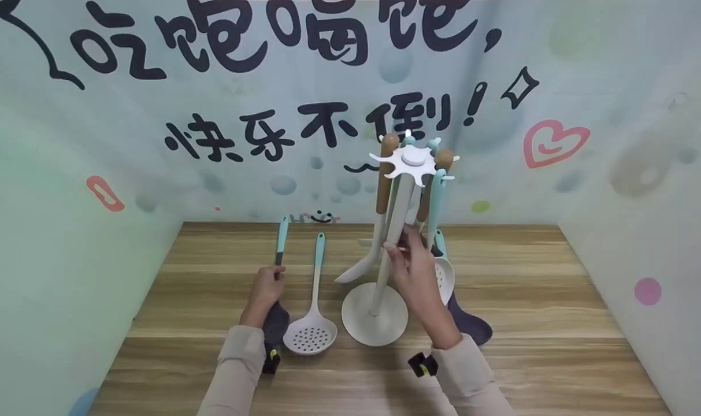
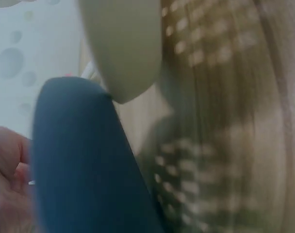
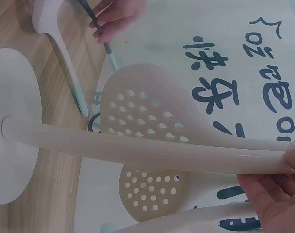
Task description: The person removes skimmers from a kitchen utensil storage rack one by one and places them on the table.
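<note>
My left hand (image 1: 267, 292) grips the dark shaft of a kitchen spoon with a teal handle end. Its dark head (image 2: 84, 155) fills much of the left wrist view; its exact shape is unclear. Right beside it lies a white skimmer (image 1: 310, 335) with a teal handle tip. My right hand (image 1: 416, 271) holds the white pole (image 3: 138, 148) of a utensil stand, above its round base (image 1: 375, 323). From the stand's white hooked top (image 1: 412, 162) hang several utensils with wooden or teal handles. A slotted turner (image 3: 138, 102) and a skimmer (image 3: 152, 194) hang behind the pole.
To the right of the stand is a dark ladle (image 1: 471, 323), partly hidden by my right arm. The wood-grain table (image 1: 558, 312) ends at a back wall (image 1: 258, 190) with printed lettering. Pale side walls (image 1: 645, 190) close off left and right.
</note>
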The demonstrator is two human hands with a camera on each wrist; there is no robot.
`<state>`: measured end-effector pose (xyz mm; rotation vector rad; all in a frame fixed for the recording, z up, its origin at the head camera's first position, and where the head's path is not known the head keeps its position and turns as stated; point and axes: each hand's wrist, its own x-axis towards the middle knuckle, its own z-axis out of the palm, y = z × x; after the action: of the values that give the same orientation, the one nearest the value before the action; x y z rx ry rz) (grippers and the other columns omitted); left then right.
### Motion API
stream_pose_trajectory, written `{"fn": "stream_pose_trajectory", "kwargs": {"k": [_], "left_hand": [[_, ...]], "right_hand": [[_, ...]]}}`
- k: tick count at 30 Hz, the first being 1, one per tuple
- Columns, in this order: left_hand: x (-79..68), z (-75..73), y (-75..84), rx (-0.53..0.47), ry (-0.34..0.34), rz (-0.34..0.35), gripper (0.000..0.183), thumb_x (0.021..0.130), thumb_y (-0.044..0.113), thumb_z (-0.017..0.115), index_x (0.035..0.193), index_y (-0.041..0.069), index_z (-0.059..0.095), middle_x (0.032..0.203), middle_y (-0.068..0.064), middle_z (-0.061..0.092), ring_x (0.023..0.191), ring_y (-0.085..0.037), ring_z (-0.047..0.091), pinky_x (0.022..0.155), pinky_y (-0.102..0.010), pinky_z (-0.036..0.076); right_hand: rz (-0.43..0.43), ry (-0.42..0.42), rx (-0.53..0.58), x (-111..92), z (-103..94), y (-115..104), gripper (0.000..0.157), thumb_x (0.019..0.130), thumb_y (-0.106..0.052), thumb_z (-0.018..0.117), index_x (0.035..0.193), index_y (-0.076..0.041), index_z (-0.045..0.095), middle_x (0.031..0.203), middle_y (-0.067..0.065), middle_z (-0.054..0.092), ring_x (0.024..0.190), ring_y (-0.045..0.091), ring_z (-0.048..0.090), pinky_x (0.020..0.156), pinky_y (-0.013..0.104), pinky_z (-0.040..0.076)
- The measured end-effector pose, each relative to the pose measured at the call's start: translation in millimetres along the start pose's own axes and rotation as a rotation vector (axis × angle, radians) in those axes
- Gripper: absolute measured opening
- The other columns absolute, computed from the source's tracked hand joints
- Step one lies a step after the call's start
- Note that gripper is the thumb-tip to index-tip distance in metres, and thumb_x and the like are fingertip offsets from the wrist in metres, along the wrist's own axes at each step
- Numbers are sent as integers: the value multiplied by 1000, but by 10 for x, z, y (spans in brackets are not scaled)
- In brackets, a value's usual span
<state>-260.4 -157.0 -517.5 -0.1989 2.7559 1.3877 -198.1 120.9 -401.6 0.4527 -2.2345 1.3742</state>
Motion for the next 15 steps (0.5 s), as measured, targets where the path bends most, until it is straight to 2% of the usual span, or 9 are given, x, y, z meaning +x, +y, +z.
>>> {"fn": "stream_pose_trajectory", "kwargs": {"k": [1,3,5,7,10,15], "left_hand": [[-1,8,-6,15,-21,-3,33,93,-2,42,123,-11,52,124,-30,53,108,-35,57,88,-38,48],[-3,23,-12,30,-52,0,31,92,-3,42,119,-13,54,109,-31,59,84,-27,62,70,-30,51],[-5,37,-16,34,-76,-3,25,90,-5,42,108,-12,59,85,-22,60,61,-17,54,52,-23,43],[-8,47,-19,31,-92,-3,19,87,-7,42,96,-12,58,67,-11,51,48,-11,44,42,-19,34],[-18,53,-8,47,-104,-13,15,87,-6,43,89,-10,57,57,-2,42,44,-9,40,40,-18,31],[-48,51,22,63,-129,-67,18,91,1,43,93,-8,58,57,-1,43,47,-11,42,42,-20,33]], "right_hand": [[2,-1,-1,2,0,1,44,93,-30,50,128,-5,44,114,18,60,106,25,61,85,39,52],[-4,-1,4,2,0,6,43,93,-29,50,128,-4,44,114,18,60,105,25,61,85,39,53],[-10,-1,9,-1,0,6,43,94,-28,50,129,-4,43,115,19,60,106,26,62,85,39,53],[-13,-3,11,-2,1,5,42,94,-27,50,129,-4,43,115,19,60,106,26,62,84,39,53],[-8,-3,8,2,2,2,41,94,-26,51,128,-4,44,115,19,60,106,26,62,84,39,53],[8,-6,13,9,-5,-5,40,94,-25,52,128,-5,44,114,18,60,106,25,62,84,39,53]]}}
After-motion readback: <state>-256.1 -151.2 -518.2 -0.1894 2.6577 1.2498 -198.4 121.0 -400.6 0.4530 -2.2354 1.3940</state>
